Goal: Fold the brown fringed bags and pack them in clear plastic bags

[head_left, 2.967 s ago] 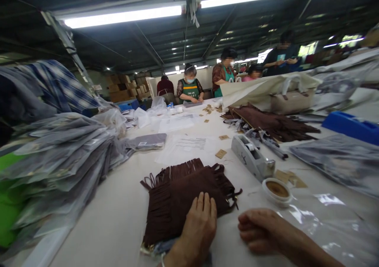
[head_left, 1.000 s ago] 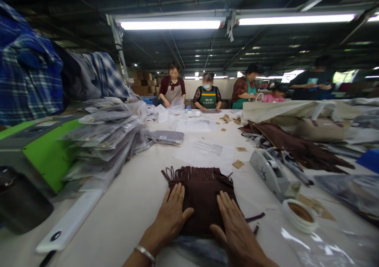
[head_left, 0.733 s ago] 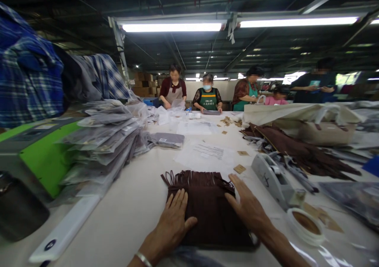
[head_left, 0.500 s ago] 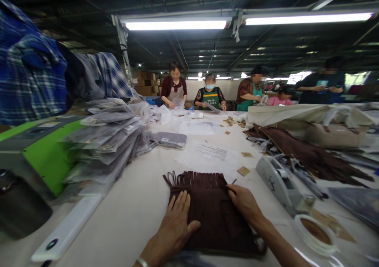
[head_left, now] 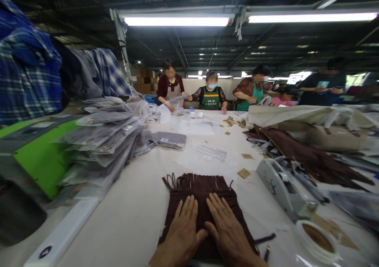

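Note:
A dark brown fringed piece of fabric [head_left: 203, 204], folded into a rough rectangle, lies on the white table in front of me, its fringe pointing away. My left hand [head_left: 183, 227] rests flat on its left half, fingers stretched out. On the right half lies my right hand [head_left: 227, 227], likewise flat and open, the two thumbs almost meeting. A loose brown strip [head_left: 265, 238] sticks out past the right edge of the fabric. The lower part of the piece is hidden under my hands and wrists.
Bagged garments [head_left: 109, 140] are stacked at left beside a green machine [head_left: 44, 160] and a dark cup [head_left: 19, 215]. Right of the fabric stand a tape dispenser [head_left: 284, 188] and a tape roll [head_left: 318, 241]. Printed sheets [head_left: 207, 156] lie ahead; several people work across the table.
My right hand has left the fabric's upper right edge and now lies flat on its face beside the left. The right side has come inward. Across the table, a co-worker's arm has reached sideways.

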Demonstrator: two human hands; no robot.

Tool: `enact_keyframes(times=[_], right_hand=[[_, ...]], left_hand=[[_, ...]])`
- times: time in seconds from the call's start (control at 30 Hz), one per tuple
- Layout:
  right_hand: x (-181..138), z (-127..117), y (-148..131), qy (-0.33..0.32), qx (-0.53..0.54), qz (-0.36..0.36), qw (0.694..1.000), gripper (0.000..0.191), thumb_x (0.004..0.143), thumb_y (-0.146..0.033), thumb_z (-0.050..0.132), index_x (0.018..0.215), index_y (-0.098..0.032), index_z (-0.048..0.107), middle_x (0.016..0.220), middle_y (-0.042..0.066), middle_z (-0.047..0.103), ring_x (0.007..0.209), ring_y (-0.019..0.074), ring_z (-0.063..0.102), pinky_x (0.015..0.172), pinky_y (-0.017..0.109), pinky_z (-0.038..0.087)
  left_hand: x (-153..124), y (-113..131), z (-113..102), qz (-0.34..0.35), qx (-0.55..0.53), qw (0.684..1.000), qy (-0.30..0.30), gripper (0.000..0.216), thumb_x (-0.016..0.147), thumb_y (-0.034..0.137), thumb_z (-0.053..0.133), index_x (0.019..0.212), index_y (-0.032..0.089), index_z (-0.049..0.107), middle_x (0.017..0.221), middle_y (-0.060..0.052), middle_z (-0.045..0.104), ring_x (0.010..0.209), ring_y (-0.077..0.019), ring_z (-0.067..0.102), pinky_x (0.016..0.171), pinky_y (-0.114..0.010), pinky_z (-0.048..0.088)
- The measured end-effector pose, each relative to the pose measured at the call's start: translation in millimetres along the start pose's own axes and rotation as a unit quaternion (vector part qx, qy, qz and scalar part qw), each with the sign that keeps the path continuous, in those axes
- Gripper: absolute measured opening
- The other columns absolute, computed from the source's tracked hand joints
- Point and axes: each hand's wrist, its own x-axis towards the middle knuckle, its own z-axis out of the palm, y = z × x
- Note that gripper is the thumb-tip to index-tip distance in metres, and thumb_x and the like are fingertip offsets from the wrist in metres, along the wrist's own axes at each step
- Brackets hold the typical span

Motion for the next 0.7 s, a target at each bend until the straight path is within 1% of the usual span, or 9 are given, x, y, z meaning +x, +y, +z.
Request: enact_keyframes(times=[0.13, 0.27, 0.3, 0.37, 0.47, 0.53, 0.6, 0.63, 0.7], right_hand=[[3, -1, -4, -0.002, 0.021, -0.017, 1.000, 0.057, 0.093, -0.023, 0.054, 0.148, -0.017, 0.041, 0.152, 0.009, 0.041, 0.139, 0.0260, 0.041, 0.115, 0.043, 0.039], [17, -18, -10, -0.065, 0.157, -0.012, 0.985, 0.049, 0.093, -0.024, 0.051, 0.142, -0.021, 0.051, 0.147, 0.007, 0.048, 0.136, 0.0241, 0.046, 0.113, 0.041, 0.040], [21, -26, -8, -0.075, 0.209, 0.013, 0.975, 0.045, 0.094, -0.028, 0.051, 0.139, -0.022, 0.055, 0.145, 0.006, 0.050, 0.134, 0.0237, 0.048, 0.112, 0.040, 0.041], [27, -45, 8, -0.064, 0.303, 0.118, 0.944, 0.041, 0.094, -0.040, 0.051, 0.130, -0.025, 0.064, 0.139, 0.005, 0.058, 0.130, 0.0240, 0.053, 0.111, 0.038, 0.042], [30, -69, 59, -0.002, 0.401, 0.345, 0.848, 0.045, 0.083, -0.056, 0.059, 0.108, -0.021, 0.072, 0.121, 0.010, 0.070, 0.117, 0.0301, 0.063, 0.104, 0.042, 0.050], [27, -76, 99, -0.006, 0.476, 0.469, 0.744, 0.049, 0.073, -0.060, 0.068, 0.095, -0.016, 0.071, 0.109, 0.016, 0.074, 0.106, 0.0347, 0.068, 0.092, 0.044, 0.058], [23, -75, 130, -0.048, 0.534, 0.554, 0.637, 0.050, 0.069, -0.057, 0.074, 0.090, -0.013, 0.069, 0.100, 0.021, 0.075, 0.098, 0.0358, 0.071, 0.085, 0.044, 0.061], [22, -73, 139, -0.073, 0.557, 0.574, 0.596, 0.049, 0.069, -0.055, 0.076, 0.091, -0.012, 0.068, 0.098, 0.022, 0.074, 0.096, 0.0350, 0.072, 0.085, 0.043, 0.061], [25, -69, 145, -0.114, 0.606, 0.569, 0.544, 0.046, 0.074, -0.051, 0.077, 0.093, -0.010, 0.066, 0.099, 0.022, 0.074, 0.094, 0.0314, 0.073, 0.086, 0.039, 0.060]], left_hand=[[2, 6, -4, -0.018, -0.038, 0.999, -0.026, 0.074, 0.097, 0.058, 0.039, 0.150, 0.007, 0.030, 0.155, -0.018, 0.027, 0.146, -0.0299, 0.023, 0.120, -0.051, 0.026], [6, 15, -31, -0.038, -0.170, 0.980, -0.100, 0.075, 0.092, 0.042, 0.054, 0.153, 0.011, 0.023, 0.160, -0.014, 0.019, 0.149, -0.0273, 0.016, 0.122, -0.050, 0.019], [7, 14, -41, -0.050, -0.212, 0.971, -0.100, 0.074, 0.089, 0.038, 0.056, 0.152, 0.014, 0.026, 0.160, -0.013, 0.022, 0.148, -0.0264, 0.018, 0.122, -0.048, 0.019], [7, 3, -61, -0.119, -0.281, 0.952, -0.038, 0.064, 0.086, 0.033, 0.055, 0.146, 0.020, 0.039, 0.155, -0.010, 0.037, 0.144, -0.0237, 0.032, 0.120, -0.042, 0.025], [5, -38, -80, -0.286, -0.309, 0.904, 0.072, 0.035, 0.089, 0.040, 0.045, 0.116, 0.020, 0.057, 0.121, -0.011, 0.064, 0.115, -0.0240, 0.059, 0.105, -0.040, 0.043], [5, -71, -83, -0.349, -0.320, 0.879, 0.048, 0.030, 0.088, 0.046, 0.043, 0.093, 0.019, 0.056, 0.090, -0.010, 0.068, 0.088, -0.0258, 0.067, 0.086, -0.042, 0.053], [9, -100, -78, -0.384, -0.353, 0.853, 0.001, 0.036, 0.088, 0.053, 0.040, 0.080, 0.020, 0.051, 0.071, -0.006, 0.064, 0.066, -0.0237, 0.066, 0.066, -0.039, 0.055], [12, -110, -75, -0.392, -0.375, 0.840, -0.019, 0.039, 0.088, 0.057, 0.039, 0.077, 0.021, 0.049, 0.067, -0.005, 0.062, 0.060, -0.0220, 0.065, 0.060, -0.036, 0.054], [23, -121, -68, -0.394, -0.418, 0.817, -0.051, 0.045, 0.086, 0.064, 0.042, 0.075, 0.021, 0.048, 0.065, -0.003, 0.062, 0.055, -0.0196, 0.063, 0.054, -0.031, 0.052]])
